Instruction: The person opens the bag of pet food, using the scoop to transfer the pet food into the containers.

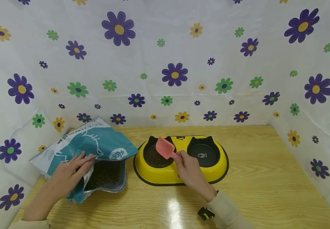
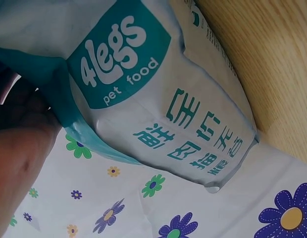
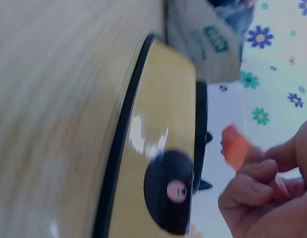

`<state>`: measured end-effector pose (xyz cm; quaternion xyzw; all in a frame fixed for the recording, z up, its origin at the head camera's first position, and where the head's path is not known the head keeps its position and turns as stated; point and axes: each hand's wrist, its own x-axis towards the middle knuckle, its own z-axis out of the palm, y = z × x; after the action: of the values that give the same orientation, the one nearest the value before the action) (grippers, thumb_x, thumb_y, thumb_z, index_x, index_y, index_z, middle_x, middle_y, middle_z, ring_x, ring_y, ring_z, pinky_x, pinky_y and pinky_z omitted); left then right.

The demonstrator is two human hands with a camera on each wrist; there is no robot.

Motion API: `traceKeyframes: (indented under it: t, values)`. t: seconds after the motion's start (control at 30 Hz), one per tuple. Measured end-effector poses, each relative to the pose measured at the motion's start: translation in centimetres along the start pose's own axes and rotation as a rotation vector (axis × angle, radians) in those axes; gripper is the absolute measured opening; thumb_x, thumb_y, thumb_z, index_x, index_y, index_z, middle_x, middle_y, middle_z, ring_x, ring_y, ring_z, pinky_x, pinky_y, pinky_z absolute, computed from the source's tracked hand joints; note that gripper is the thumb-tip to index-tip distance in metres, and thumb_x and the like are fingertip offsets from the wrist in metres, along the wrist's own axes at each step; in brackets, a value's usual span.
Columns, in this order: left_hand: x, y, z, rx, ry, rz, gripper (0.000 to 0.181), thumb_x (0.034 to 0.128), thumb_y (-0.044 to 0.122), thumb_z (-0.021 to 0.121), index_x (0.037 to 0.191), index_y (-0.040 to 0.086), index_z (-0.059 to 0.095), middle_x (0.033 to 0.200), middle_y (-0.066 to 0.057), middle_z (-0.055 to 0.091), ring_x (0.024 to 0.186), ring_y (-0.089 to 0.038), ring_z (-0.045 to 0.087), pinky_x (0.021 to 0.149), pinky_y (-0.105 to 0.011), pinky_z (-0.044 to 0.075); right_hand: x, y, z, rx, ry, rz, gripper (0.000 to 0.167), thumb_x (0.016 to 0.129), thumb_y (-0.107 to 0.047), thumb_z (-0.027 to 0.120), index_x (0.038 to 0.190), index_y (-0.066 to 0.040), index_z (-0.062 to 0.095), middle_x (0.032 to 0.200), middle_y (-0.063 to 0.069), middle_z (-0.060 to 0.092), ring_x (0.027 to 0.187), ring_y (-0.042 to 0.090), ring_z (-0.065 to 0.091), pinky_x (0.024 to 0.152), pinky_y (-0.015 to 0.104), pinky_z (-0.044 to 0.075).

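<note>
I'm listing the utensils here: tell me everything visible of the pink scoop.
The pink scoop, seemingly plastic, has a broad blade and a narrow handle, which the right hand grips. It tilts, its blade over the black bowl with brown kibble, apart from it in the right wrist view. No kibble shows on the blade's visible face.

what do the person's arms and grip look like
The left sleeve and right sleeve are pale beige. Beside the right sleeve is a small black item with a yellow mark; whether it is worn is unclear. The left grip and right grip wear no gloves.
</note>
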<state>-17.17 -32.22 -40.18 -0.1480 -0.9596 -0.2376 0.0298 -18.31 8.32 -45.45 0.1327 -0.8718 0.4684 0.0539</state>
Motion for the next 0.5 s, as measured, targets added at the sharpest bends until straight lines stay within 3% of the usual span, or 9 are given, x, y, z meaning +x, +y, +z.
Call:
traceKeyframes:
  t: [0.1,0.3,0.5]
  values:
    - [-0.1,0.0,0.0,-0.003,0.008,0.003,0.040,0.1093,0.030,0.049,0.141,0.009,0.064,0.145,-0.035,0.052,0.134,-0.063,0.045,0.102,-0.077,0.040,-0.7,-0.7,0.4,0.123,-0.123,0.058,0.025,0.108,-0.024,0.052,0.109,-0.003,0.065,0.067,-0.002,0.045,0.052,0.006,0.038,0.050,0.018,0.030]
    - [0.0,0.1,-0.1,-0.012,0.010,-0.004,0.041,0.1096,0.031,0.048,0.141,0.010,0.063,0.146,-0.034,0.052,0.135,-0.063,0.044,0.103,-0.077,0.039,-1.8,-2.4,1.9,0.233,-0.321,0.024,0.028,0.109,-0.024,0.050,0.107,-0.002,0.066,0.065,-0.004,0.043,0.050,0.006,0.033,0.049,0.019,0.030]
    - [-0.2,0.2,0.1,-0.012,0.023,0.006,0.040,0.1093,0.030,0.049,0.140,0.009,0.064,0.144,-0.036,0.052,0.133,-0.064,0.044,0.102,-0.078,0.039,-2.3,-4.0,3.8,0.256,-0.406,-0.002,0.029,0.108,-0.028,0.051,0.102,-0.004,0.066,0.064,-0.005,0.045,0.051,0.005,0.034,0.051,0.018,0.029]
